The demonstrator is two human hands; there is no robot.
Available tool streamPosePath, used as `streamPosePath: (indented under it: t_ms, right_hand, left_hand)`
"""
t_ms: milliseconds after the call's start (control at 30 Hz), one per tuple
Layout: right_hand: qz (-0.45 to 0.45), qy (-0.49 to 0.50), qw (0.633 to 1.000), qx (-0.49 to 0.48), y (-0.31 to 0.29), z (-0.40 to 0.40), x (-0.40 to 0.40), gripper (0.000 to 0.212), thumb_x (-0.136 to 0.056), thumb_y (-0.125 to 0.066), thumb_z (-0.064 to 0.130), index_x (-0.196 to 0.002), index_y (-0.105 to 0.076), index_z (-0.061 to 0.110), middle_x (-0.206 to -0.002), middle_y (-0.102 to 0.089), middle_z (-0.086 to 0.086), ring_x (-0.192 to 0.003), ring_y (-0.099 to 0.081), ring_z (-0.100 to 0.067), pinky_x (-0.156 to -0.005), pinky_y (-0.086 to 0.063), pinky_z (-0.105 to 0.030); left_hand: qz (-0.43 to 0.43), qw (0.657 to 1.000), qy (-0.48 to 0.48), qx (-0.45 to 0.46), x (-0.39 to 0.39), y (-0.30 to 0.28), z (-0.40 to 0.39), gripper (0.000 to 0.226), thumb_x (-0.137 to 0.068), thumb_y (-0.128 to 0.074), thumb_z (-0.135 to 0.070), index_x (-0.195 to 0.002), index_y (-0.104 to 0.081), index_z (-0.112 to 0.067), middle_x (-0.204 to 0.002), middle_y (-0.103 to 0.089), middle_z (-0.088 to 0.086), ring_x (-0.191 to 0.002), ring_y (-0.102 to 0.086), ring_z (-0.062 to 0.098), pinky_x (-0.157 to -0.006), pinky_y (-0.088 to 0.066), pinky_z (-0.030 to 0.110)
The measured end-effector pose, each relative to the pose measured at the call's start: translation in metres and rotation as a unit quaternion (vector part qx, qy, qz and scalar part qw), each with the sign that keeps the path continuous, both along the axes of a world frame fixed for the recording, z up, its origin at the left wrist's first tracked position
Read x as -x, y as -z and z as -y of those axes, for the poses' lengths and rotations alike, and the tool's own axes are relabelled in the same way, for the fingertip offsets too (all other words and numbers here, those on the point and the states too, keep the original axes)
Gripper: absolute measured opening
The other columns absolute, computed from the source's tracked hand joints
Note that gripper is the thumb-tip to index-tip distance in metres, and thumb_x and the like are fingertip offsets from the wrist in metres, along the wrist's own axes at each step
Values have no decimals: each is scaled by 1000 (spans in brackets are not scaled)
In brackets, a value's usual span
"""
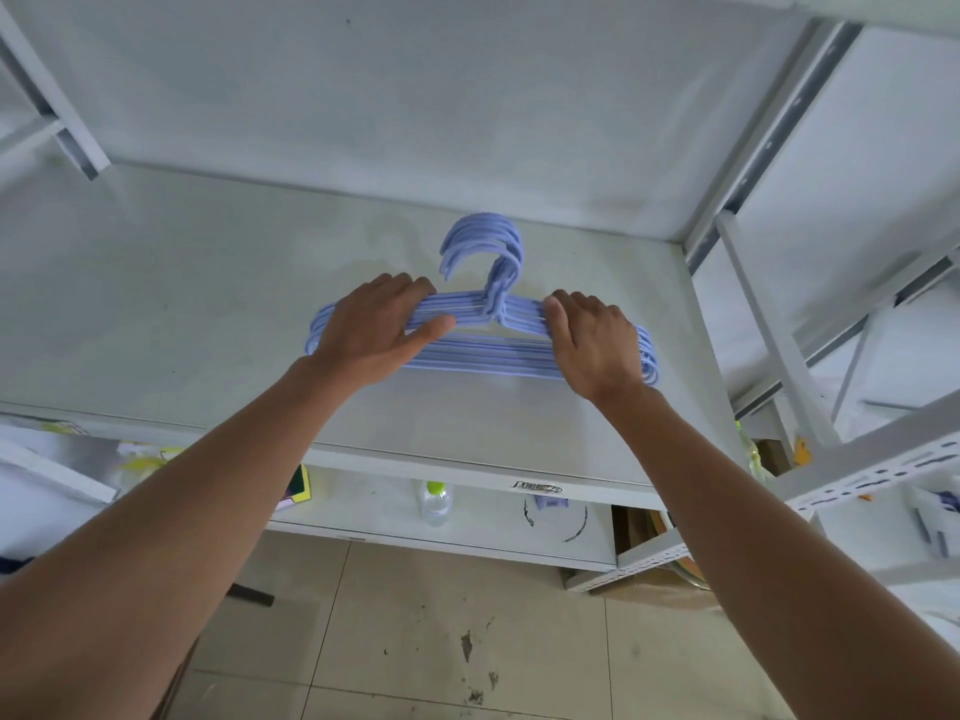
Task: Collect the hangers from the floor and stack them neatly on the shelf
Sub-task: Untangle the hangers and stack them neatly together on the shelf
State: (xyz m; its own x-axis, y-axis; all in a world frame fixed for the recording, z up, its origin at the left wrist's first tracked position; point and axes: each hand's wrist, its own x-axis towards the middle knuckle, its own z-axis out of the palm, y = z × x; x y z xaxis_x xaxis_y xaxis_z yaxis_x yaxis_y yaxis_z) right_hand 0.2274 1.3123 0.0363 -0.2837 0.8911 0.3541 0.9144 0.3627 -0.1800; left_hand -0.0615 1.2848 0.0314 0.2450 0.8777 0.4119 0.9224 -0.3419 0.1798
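A stack of several light-blue plastic hangers (485, 350) lies flat on the white shelf (182, 304), hooks pointing toward the back wall. My left hand (376, 332) rests on the stack's left shoulder, fingers curled over the top bars and thumb stretched along the front. My right hand (592, 340) grips the right shoulder, fingers bent over the bars near the necks. Both hands cover part of the stack's ends.
A lower shelf holds a clear bottle with a green cap (435, 502), a black cord (558, 519) and colourful packets (296, 485). A slotted metal rack (878, 470) stands at the right. Stained floor tiles (441, 641) lie below.
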Motion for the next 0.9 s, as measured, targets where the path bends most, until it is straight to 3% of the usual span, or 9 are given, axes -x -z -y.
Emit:
streamPosePath:
  t_ms: [100, 200, 300, 433, 533, 700, 900]
  right_hand:
    - [-7, -46, 999, 19, -5, -3, -5, 56, -103, -16, 57, -105, -58, 21, -92, -65, -1, -88, -60, -32, -75, -40, -38]
    - [15, -108, 994, 28, -6, -10, -27, 54, -99, -26, 67, -117, -56, 25, -101, -66, 3, -92, -63, -29, -76, -45, -35]
    - [43, -96, 994, 19, -1, -12, -54, 59, -92, -29, 76, -104, -52, 23, -91, -65, 3, -81, -64, -30, -67, -48, -36]
    - [43, -53, 998, -16, 10, -10, -61, 59, -91, -31, 75, -88, -45, 18, -75, -61, 1, -65, -59, -33, -56, -35, -32]
    - [50, -32, 997, -43, 12, -12, -57, 64, -91, -28, 78, -83, -44, 17, -65, -56, 2, -60, -58, -35, -54, -32, -30]
    - [48, -15, 997, -61, 16, -15, -55, 74, -88, -16, 85, -78, -46, 18, -55, -45, 4, -53, -56, -36, -53, -31, -29]
    - [47, -26, 997, -60, 20, -22, -60, 81, -87, -13, 87, -75, -49, 16, -51, -49, -3, -50, -56, -36, -51, -32, -28]
  left_hand:
    - [14, 999, 5, 35, 4, -6, -4, 60, -94, -28, -70, -110, -59, -20, -89, -65, 2, -89, -62, 29, -76, -47, 40]
    - [15, 999, -7, 38, 9, -6, -7, 63, -90, -26, -74, -101, -55, -19, -77, -65, 3, -76, -64, 30, -68, -47, 39]
    - [2, 1000, 3, 23, 10, -5, -4, 67, -90, -22, -79, -93, -53, -19, -74, -64, 1, -72, -63, 30, -64, -46, 38]
    - [4, 1000, 9, 9, 9, -7, 1, 58, -92, -28, -70, -100, -55, -20, -83, -66, 1, -79, -62, 29, -64, -41, 36]
    - [-12, 999, -27, -22, 4, -8, 2, 59, -91, -33, -68, -98, -55, -14, -79, -65, 8, -73, -62, 33, -62, -33, 35]
    - [-47, 991, -116, -42, -2, 2, 6, 64, -90, -36, -72, -88, -57, -11, -72, -65, 9, -67, -62, 34, -64, -43, 40]
    - [-42, 991, -123, -32, 2, 5, 3, 71, -88, -31, -78, -80, -58, -13, -65, -65, 10, -62, -63, 35, -57, -40, 34]
